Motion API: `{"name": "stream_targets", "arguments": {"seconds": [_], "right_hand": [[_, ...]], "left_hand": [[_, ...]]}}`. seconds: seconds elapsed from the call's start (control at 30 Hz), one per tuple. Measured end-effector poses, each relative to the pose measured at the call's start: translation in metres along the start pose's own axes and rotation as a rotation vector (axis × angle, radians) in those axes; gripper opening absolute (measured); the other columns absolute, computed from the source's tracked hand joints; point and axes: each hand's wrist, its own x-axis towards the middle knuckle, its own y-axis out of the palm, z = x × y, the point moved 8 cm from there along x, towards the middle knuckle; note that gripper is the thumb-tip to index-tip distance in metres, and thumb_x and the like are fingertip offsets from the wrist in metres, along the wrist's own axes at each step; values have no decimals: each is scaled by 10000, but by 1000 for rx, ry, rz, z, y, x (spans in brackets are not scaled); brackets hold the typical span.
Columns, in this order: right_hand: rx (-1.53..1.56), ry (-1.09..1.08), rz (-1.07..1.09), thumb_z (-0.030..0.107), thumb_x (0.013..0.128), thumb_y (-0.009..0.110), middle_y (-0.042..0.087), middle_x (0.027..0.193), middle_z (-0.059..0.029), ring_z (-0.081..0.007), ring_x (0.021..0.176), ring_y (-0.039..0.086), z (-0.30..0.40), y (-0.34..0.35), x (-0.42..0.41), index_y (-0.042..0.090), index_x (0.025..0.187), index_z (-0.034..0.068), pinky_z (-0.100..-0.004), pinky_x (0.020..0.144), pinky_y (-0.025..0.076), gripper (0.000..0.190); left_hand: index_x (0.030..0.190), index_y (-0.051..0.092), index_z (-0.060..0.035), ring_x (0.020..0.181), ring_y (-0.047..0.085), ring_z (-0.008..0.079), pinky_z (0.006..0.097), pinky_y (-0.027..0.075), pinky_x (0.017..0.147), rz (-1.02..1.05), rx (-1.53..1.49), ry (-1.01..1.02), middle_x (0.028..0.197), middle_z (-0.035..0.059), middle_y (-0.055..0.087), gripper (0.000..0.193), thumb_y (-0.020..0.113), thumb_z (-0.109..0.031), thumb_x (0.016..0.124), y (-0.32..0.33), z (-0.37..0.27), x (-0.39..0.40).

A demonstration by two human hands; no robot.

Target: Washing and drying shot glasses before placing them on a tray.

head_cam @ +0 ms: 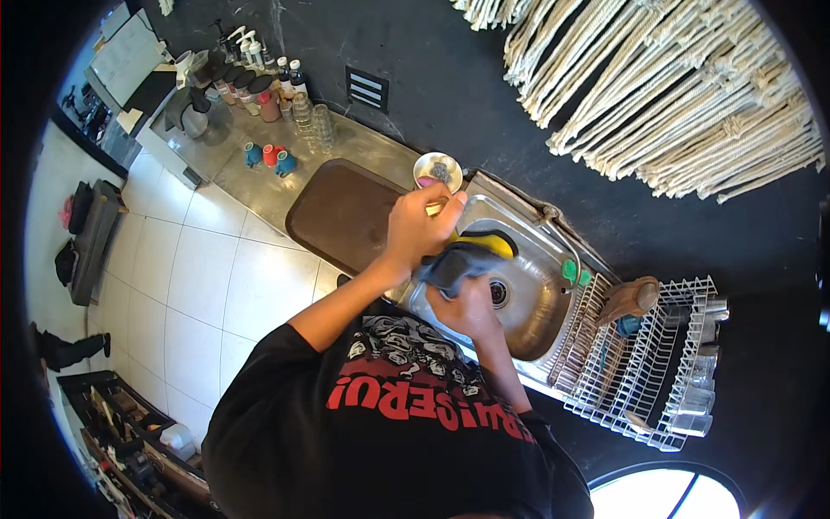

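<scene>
My left hand is over the near left rim of the stainless steel sink, fingers closed on a small gold-coloured item mostly hidden by them. Lower down, my right hand grips a dark grey cloth, blurred at its edges. A yellow piece with a black border shows beside the grey, apparently part of the same cloth. Just beyond my left fingers stands a white bowl containing a grey metal scourer and something pink. The drain is visible right of my right hand.
Left of the sink lies a brown tray, with small cups, stacked glasses and jars farther along the steel counter. A tap, green sponge and white wire dish rack are rightward. Rope fringes hang above.
</scene>
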Motion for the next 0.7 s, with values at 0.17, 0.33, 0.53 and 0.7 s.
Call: {"name": "stream_targets", "arguments": {"seconds": [0.17,0.33,0.53,0.7], "right_hand": [[216,262,125,52,688,659,622,1026,-210,-395,1004,567,-14,31,-19,632,1017,26,-453,908,438,331],[1956,636,-102,67,605,573,565,1229,-193,-331,1115,557,-40,57,-49,418,1338,-24,-404,1021,401,755],[2201,529,-430,339,707,540,542,1264,-228,-371,1145,546,-68,63,-33,438,1340,-10,-528,1024,377,730],[1825,441,-733,217,708,518,536,1273,-172,-323,1157,516,-87,30,-30,500,1290,24,-471,1036,351,614]], "left_hand": [[703,571,-19,530,418,71,270,338,497,171,22,51,578,3,504,286,604,-240,881,3,4,1],[690,542,-67,546,465,67,230,373,501,449,-604,-171,689,8,517,282,604,-269,877,14,2,2],[767,547,-86,547,543,93,218,407,494,-19,-954,-608,633,-7,545,322,564,-366,924,-35,59,14],[870,532,-91,428,500,119,218,343,371,-142,-978,-659,625,47,606,389,497,-473,935,-117,172,15]]}}
